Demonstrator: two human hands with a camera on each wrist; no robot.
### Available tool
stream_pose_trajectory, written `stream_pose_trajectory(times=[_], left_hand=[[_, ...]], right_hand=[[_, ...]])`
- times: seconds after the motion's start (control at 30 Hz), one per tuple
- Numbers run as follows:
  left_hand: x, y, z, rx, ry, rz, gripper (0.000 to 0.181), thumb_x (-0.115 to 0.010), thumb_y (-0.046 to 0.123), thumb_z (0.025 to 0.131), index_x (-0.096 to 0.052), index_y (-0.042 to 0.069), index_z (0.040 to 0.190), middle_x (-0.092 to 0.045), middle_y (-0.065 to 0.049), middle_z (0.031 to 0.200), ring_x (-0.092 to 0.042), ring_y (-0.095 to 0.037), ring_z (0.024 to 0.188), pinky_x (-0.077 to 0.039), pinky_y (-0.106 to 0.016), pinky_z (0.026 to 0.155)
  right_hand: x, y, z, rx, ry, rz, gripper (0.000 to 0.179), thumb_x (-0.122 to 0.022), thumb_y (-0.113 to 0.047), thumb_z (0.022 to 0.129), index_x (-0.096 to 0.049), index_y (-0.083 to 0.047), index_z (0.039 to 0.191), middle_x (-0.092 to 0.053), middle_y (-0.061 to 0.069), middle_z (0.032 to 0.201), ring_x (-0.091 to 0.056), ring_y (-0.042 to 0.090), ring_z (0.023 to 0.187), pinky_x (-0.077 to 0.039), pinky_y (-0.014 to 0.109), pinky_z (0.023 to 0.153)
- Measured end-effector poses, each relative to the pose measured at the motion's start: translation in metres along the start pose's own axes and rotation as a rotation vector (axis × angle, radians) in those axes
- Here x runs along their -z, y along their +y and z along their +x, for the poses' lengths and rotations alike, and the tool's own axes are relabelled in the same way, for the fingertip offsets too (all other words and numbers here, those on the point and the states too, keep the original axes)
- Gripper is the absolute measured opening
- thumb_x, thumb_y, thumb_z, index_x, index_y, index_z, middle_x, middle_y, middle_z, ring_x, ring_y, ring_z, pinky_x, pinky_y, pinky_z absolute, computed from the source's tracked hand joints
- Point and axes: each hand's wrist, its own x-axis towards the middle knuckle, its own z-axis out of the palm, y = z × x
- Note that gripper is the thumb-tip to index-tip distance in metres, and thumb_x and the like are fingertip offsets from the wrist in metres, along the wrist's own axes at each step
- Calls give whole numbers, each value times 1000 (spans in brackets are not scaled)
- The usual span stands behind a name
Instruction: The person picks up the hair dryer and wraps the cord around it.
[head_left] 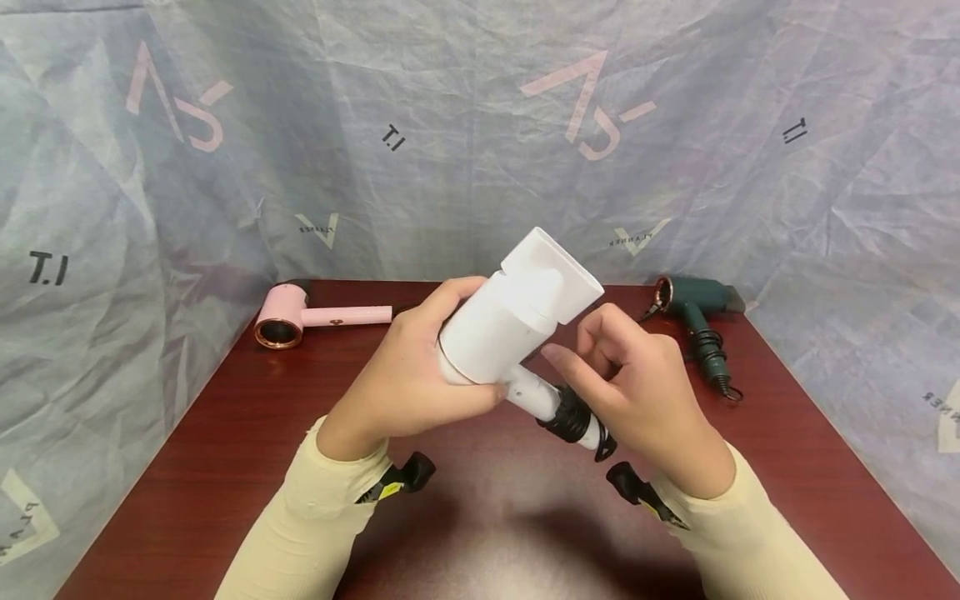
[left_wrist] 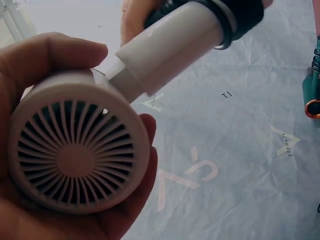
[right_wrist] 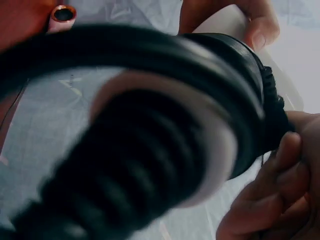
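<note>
Cream sleeves (head_left: 288,529) nearest the head camera, one between seven and eight o'clock, one just past four, over a reddish-brown table (head_left: 172,454). Raised at the centre, off the table, a white hair dryer (head_left: 517,312): nozzle (head_left: 558,275) aimed at two o'clock, handle (head_left: 528,390) angled toward four, black cord (head_left: 567,414) bundled round the handle, slatted intake grille (left_wrist: 75,160) facing the left wrist camera. Left hand (head_left: 401,379) curled round the barrel (head_left: 483,342) from eight o'clock. Right hand (head_left: 641,383) beside the handle, between three and four o'clock, fingers loosely curled, thumb apart, nothing visibly held; impossible to tell about contact with the cord. For good handling, probably best to bear the weight in the left palm, work lightly with the right fingertips, and keep the loose cord loop (head_left: 604,453) from snagging. Pink hair dryer (head_left: 287,300) lying at nine o'clock, dark green hair dryer (head_left: 697,294) at three. On the grey cloth backdrop (head_left: 450,67) toward twelve: black "T.I" lettering (head_left: 390,133), small turned-round "PLANNER" lettering (head_left: 317,230) beside pale V shapes (head_left: 332,229), large pink symbols (head_left: 590,96) not surely readable. No brand legible on any dryer.
</note>
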Motion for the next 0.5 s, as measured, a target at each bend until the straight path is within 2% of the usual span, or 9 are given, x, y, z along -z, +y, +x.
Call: stream_pose_trajectory(times=[0.07, 0.17, 0.27, 0.37, 0.5], left_hand=[[1, 0, 0, 14, -6, 16, 81, -88, 13, 66, -56, 31, 138, -69, 13, 108, -67, -10, 89, -59, -33, 75], [3, 1, -1, 50, -13, 37, 80, -88, 14, 66, -56, 33, 137, -69, 13, 108, -67, -10, 90, -58, -34, 76], [7, 0, -1, 84, -13, 53, 80, -89, 14, 67, -57, 33, 137, -69, 13, 111, -67, -10, 91, -58, -35, 78], [12, -1, -1, 114, 14, 66, 79, -89, 14, 68, -57, 33, 137, -69, 12, 113, -67, -11, 92, -58, -37, 79], [19, -2, 0, 161, 80, 74, 76, -89, 15, 71, -56, 32, 137, -68, 9, 112, -66, -13, 94, -57, -40, 81]], right_hand=[[-6, 1, -1, 57, 50, -18, 37, -87, -23, 82, -51, -13, 79, -36, -17, 56, -30, -3, 48, -26, 14, 46], [-17, 3, -1, 189, 152, -55, 42, -89, -32, 81, -52, -13, 73, -37, -14, 58, -30, -2, 52, -25, 15, 48], [-28, 3, -1, 287, 216, -130, 43, -81, -41, 88, -54, -13, 69, -41, -10, 59, -32, 1, 54, -27, 17, 49], [-36, 1, -2, 310, 224, -209, 42, -71, -44, 96, -60, -10, 76, -51, -5, 64, -39, 3, 53, -35, 21, 47], [-40, -3, -5, 288, 181, -229, 31, -64, -32, 103, -66, -1, 96, -63, 4, 81, -53, 10, 60, -46, 26, 52]])
